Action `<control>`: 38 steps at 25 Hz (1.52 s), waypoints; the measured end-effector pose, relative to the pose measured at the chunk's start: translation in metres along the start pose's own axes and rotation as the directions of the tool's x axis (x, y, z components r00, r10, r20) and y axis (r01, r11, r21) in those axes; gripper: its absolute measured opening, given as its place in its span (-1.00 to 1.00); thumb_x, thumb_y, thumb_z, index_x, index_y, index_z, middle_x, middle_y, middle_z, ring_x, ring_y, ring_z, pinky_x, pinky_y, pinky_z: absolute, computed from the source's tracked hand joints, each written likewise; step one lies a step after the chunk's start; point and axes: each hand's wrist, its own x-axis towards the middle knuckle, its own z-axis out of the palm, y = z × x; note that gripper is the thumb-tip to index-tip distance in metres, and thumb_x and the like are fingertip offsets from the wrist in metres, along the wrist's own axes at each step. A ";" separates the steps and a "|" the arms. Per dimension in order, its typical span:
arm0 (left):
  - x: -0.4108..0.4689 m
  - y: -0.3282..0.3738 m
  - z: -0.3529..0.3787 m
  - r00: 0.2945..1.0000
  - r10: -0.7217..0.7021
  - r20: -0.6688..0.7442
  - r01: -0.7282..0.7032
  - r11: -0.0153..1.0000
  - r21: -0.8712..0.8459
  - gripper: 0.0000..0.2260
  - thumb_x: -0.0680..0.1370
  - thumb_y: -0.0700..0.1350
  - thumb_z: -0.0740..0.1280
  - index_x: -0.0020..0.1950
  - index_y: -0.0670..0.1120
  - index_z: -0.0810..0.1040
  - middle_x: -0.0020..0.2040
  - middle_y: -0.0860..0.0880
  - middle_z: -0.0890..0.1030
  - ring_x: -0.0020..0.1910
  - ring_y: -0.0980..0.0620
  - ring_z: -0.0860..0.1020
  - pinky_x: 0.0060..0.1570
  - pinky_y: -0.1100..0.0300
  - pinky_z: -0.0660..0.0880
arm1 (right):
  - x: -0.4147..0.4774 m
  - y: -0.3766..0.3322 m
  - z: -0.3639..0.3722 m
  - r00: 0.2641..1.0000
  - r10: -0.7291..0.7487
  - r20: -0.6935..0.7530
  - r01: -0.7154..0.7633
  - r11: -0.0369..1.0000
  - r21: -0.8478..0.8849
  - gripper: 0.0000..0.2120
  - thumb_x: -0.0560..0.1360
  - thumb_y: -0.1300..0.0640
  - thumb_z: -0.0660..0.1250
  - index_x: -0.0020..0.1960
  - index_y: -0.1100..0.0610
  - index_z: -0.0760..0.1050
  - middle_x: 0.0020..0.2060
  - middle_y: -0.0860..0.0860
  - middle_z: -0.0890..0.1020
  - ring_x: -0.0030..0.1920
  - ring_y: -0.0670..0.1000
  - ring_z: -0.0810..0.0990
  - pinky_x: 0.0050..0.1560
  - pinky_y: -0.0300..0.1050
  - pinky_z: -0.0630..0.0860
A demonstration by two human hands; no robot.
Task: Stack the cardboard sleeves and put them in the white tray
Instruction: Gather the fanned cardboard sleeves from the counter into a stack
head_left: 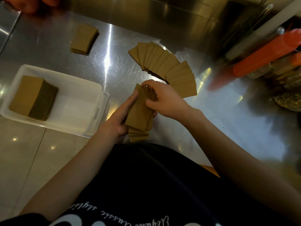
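While the steel table [211, 119] spreads bare ahead, white tray [78, 111] sits left, one sleeve stack [32, 97] inside. Fanned sleeves [166, 67] lie just beyond the hands; small pile [84, 40] farther left. Left hand [121, 118] cups the held bundle [140, 111] from below; right hand [162, 98] pinches its top. Both closed on it, touching. Blurred orange items [263, 54] right.

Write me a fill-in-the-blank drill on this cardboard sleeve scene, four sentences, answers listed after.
1. The white tray already holds one ____ of sleeves.
2. The fanned sleeves lie on the ____ table.
3. The bundle of sleeves is held by ____ hands, the left hand and the right hand.
4. The small stack lies ____ the tray.

Answers: stack; metal; both; outside
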 end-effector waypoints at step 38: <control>0.012 0.003 -0.010 0.950 0.114 -0.291 -0.212 0.918 -0.334 -0.64 0.52 0.22 0.37 0.14 -0.01 0.63 0.08 -0.21 0.68 -0.05 -0.13 0.67 0.08 -0.01 0.57 | 0.008 0.134 -0.008 0.623 0.762 -0.179 -0.614 0.618 0.492 -0.50 0.47 -0.01 0.39 0.32 0.17 0.39 0.17 0.14 0.54 0.11 0.12 0.57 0.15 0.08 0.56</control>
